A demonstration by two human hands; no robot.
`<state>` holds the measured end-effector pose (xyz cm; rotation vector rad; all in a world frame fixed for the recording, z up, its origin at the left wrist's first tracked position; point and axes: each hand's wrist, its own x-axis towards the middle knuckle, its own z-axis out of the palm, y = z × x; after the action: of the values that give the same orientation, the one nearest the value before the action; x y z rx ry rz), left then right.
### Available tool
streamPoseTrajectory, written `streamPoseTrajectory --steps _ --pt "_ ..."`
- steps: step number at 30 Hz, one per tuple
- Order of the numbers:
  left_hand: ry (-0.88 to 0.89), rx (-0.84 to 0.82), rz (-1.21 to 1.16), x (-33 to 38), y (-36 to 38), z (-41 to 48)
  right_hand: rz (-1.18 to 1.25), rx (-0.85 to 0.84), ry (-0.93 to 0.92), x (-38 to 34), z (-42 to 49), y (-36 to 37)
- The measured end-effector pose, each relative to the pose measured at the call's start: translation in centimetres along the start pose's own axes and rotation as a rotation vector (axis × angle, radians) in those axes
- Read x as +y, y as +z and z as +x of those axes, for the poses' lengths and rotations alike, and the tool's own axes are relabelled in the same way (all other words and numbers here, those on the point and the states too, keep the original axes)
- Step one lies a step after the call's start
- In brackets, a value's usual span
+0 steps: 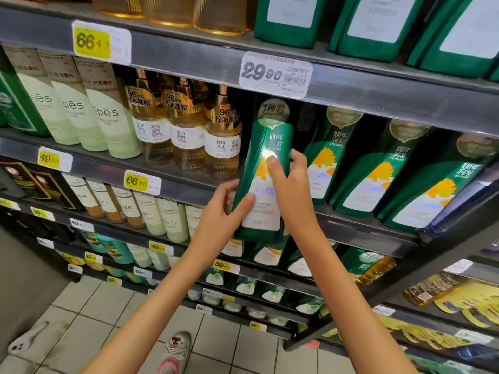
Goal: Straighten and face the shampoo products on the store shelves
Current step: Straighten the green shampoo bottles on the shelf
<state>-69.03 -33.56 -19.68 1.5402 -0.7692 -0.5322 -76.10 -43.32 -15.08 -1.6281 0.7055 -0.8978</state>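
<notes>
- While both hands grip it, the green shampoo bottle (270, 141) hangs in front of the middle shelf (359, 229), label to the camera, its top tipped a little to the right and its base below the shelf's front edge.
- Left hand (221, 211) takes the lower half: thumb pressed across the white label, fingers wrapped behind the left side.
- Right hand (291, 193) sits higher: thumb on the front by the yellow flower print, fingers curled round the right edge.
- Behind the bottle there's a dark gap in the row, right where it hovers.
- Just to the right, a row of matching green bottles (359, 182) stands on that shelf, labels forward.
- To the left, amber pump bottles (189, 136) with gold collars, then pale green Spes tubes (105, 112).
- Overhead, a white 29.90 price tag (275, 75) on the upper shelf rail.
- Down low, a yellow 66.40 tag (141, 182), more shelves of bottles, floor tiles and a shoe (175, 349).
</notes>
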Motion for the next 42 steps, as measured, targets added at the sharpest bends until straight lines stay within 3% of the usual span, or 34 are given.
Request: streamPoseTrajectory --steps 4,8,13,18,22,25,27,30,34,37,40,42 --pt "-0.205 -0.215 -0.305 -1.3 0.8 -3.5 0.202 -0.140 0.214 1.5 -2.2 -1.4" --pt "-0.205 -0.112 -0.323 -2.2 1.3 -5.7 0.164 -0.210 0.348 3.3 -3.8 -2.7" --pt "-0.259 -0.163 -0.384 -2.8 0.8 -7.2 0.388 -0.371 0.437 4.0 -4.8 -4.1" --pt "-0.275 -0.219 -0.196 -3.2 0.4 -7.9 0.246 -0.301 0.367 4.2 -5.3 -3.1" --pt "-0.202 -0.077 0.044 -3.4 1.3 -9.4 0.137 -0.232 0.293 4.0 -6.0 -2.4" --pt "-0.145 0.032 0.364 -4.0 3.3 -9.9 0.125 -0.196 0.316 3.5 -6.4 -1.2" --pt "-0.116 0.063 0.413 -4.0 3.7 -9.4 0.121 -0.170 0.324 3.4 -6.5 -0.7" --pt "-0.165 -0.161 0.215 -3.8 1.9 -8.0 0.128 -0.186 0.373 3.3 -6.0 -1.2" --pt "-0.311 -0.490 -0.178 -4.1 -1.1 -7.8 0.367 -0.462 0.521 4.3 -5.6 -3.4" --pt "-0.389 -0.654 -0.472 -4.2 -1.4 -8.1 0.520 -0.540 0.543 4.9 -6.1 -4.1" --pt "-0.506 -0.643 -0.646 -4.3 -1.5 -8.2 0.502 -0.512 0.524 4.8 -6.4 -4.3" --pt "-0.482 -0.566 -0.506 -4.4 -2.0 -8.2 0.459 -0.465 0.492 4.8 -6.5 -4.3"
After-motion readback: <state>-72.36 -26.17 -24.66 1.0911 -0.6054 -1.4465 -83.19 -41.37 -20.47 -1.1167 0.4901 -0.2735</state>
